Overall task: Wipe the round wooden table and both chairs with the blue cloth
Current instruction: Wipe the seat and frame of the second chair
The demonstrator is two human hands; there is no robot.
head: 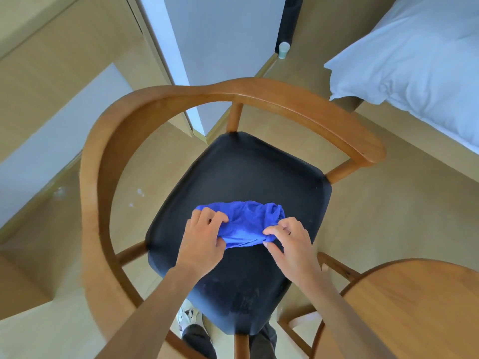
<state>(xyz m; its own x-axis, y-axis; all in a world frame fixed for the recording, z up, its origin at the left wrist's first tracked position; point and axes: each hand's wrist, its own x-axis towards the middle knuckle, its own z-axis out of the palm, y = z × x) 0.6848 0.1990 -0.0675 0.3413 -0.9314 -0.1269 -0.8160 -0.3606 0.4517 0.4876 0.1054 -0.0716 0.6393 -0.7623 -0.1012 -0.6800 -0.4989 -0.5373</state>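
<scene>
We see the blue cloth (246, 224) bunched on the chair (160, 99)'s dark seat (259, 172). Left hand (201, 238) grip pinches its left end, right hand (290, 242) grip pinches its right end. Round wooden surface (404, 307) at lower right, bed (420, 55) upper right.

Cloth (246, 224) bright blue, plain. Chair (160, 99) frame mid-brown wood w/ black seat (259, 172). Round bench (414, 307) lighter brown, wood grain. Bed linen (420, 53) white. Floor (388, 216) tan.
</scene>
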